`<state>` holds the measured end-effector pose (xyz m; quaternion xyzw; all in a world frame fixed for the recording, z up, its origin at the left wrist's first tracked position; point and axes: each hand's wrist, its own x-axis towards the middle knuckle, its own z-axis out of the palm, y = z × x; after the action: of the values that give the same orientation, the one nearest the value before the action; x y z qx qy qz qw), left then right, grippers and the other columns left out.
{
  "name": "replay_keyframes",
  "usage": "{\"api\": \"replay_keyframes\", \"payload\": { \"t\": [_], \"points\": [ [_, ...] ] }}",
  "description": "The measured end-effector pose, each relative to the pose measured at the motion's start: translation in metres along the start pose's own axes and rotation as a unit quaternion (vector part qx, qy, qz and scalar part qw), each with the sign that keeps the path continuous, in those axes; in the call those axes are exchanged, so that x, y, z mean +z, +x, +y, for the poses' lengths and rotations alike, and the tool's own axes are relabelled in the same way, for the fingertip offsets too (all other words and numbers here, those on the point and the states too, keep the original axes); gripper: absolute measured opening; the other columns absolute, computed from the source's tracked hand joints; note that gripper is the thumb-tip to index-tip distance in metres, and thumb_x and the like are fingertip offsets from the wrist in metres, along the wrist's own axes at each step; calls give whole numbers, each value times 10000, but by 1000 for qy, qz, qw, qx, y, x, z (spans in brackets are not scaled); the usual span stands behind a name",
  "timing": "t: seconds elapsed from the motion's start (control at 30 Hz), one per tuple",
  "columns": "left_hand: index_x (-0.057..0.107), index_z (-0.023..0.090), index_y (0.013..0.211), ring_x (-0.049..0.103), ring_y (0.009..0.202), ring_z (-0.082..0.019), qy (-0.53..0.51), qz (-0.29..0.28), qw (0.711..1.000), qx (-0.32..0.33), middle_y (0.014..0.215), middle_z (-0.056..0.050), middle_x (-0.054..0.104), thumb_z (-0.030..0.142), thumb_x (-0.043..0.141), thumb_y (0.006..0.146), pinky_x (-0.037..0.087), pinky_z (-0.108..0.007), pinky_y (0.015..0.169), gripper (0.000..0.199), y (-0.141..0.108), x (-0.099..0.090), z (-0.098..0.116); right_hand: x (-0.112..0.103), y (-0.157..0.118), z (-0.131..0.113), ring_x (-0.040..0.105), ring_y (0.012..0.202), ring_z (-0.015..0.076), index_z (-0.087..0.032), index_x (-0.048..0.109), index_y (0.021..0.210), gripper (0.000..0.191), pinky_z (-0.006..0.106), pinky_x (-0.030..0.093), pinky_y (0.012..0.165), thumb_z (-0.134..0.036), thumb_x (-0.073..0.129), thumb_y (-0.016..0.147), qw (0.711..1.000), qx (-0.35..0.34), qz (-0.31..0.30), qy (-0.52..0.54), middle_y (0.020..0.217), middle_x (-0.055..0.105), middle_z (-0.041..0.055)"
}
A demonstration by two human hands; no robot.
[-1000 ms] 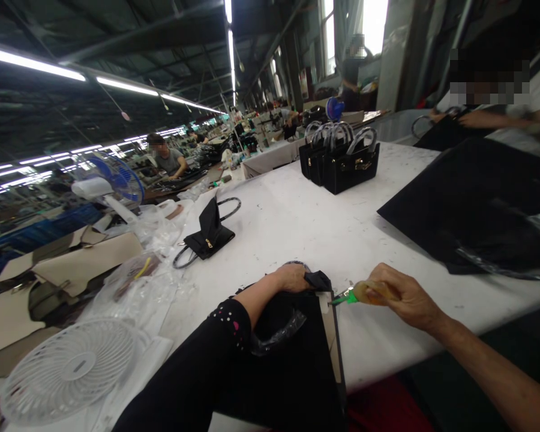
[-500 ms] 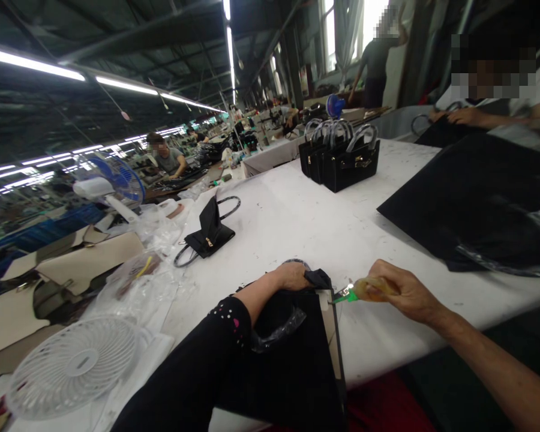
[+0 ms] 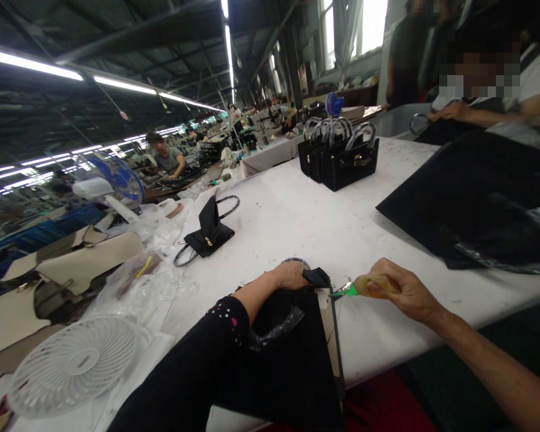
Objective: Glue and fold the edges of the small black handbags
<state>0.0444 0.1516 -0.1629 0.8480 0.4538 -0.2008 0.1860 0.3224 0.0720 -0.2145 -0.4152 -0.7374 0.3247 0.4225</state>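
Note:
A large black bag [image 3: 292, 366] with plastic-wrapped handles lies on the white table [image 3: 274, 210] at its near edge. My left hand [image 3: 292, 275] is closed on the bag's black material near its top corner. In my right hand [image 3: 400, 291] is a tool [image 3: 371, 286] with a yellowish handle and a green part near its metal tip. That tip is at the bag's right edge, beside a pale strip [image 3: 328, 324]. Whether the tip touches the strip is too small to tell.
Small black bags [image 3: 342, 157] stand at the back, another [image 3: 211, 231] lies left of centre. A white fan [image 3: 81, 360] and beige bags [image 3: 72, 258] are at left. On the right a person's hands [image 3: 459, 112] are near a big black piece [image 3: 477, 198].
The tool's tip has shifted slightly at the bag's edge, with my right hand still around the handle. My left hand has hardly moved. A standing person in the background has moved right.

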Motion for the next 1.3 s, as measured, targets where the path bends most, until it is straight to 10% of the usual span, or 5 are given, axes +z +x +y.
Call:
{"api": "replay_keyframes", "payload": {
  "t": [0.63, 0.8, 1.3],
  "points": [
    [748, 155, 882, 678, 779, -228, 5, 15, 1000, -25, 927, -135, 741, 552, 474, 845, 487, -272, 645, 484, 2, 7, -3, 6, -25, 6, 579, 794, 193, -240, 621, 927, 93, 325, 463, 695, -323, 602, 893, 999, -27, 28, 15, 886, 586, 37],
    [740, 149, 828, 680, 766, -223, 8, 16, 1000, -23, 907, -138, 743, 501, 487, 857, 476, -261, 621, 435, 2, 6, -2, 7, -34, 4, 577, 744, 182, -227, 609, 834, 118, 319, 472, 660, -317, 585, 905, 997, -2, -53, 56, 844, 577, 34],
    [735, 171, 854, 677, 769, -217, 10, 23, 999, -22, 900, -112, 740, 497, 481, 851, 457, -253, 603, 414, 0, 8, -1, 13, -38, 1, 594, 782, 194, -237, 625, 890, 129, 331, 484, 687, -361, 592, 900, 999, -11, 17, 27, 866, 595, 38]
  ]
}}
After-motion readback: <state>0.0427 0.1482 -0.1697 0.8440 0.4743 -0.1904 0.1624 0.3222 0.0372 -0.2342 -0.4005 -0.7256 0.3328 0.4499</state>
